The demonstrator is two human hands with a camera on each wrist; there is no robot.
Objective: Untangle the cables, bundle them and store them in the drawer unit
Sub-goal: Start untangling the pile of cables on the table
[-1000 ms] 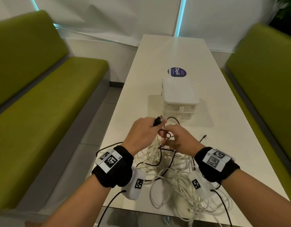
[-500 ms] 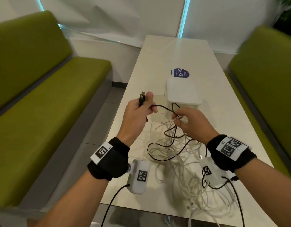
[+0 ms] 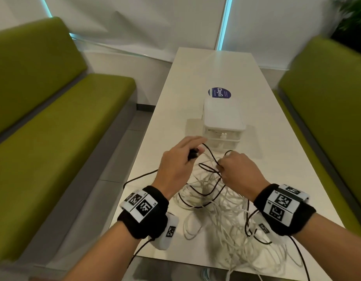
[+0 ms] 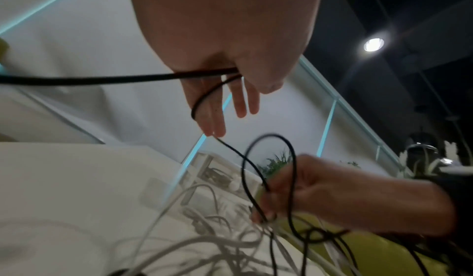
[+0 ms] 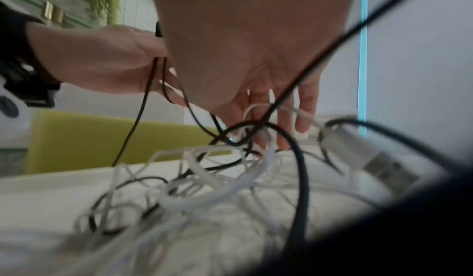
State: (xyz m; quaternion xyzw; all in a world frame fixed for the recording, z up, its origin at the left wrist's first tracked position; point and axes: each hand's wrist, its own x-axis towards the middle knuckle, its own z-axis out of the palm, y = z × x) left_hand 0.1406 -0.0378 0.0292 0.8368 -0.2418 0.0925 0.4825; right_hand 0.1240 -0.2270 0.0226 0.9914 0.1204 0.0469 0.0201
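Note:
A tangle of white cables [image 3: 226, 211] lies on the near end of the white table [image 3: 277, 163], with a black cable [image 3: 208, 159] looped through it. My left hand [image 3: 192, 152] holds the black cable's plug end under the thumb, its other fingers stretched forward; the left wrist view shows the cable [image 4: 153, 77] running into that hand [image 4: 230, 102]. My right hand [image 3: 221, 168] pinches a loop of the same black cable just above the heap, its fingers [image 4: 266, 205] curled round it. The white drawer unit [image 3: 223, 118] stands behind the hands, drawers shut.
Green benches [image 3: 53, 122] run along both sides of the narrow table. A round blue sticker [image 3: 219, 92] sits behind the drawer unit. White cables hang over the table's near edge [image 3: 256, 266]. A white USB plug [image 5: 379, 165] lies close to my right wrist.
Both hands have come down toward the heap. The left hand with the plug has moved lower and closer to the right hand, and the black loop between them is shorter.

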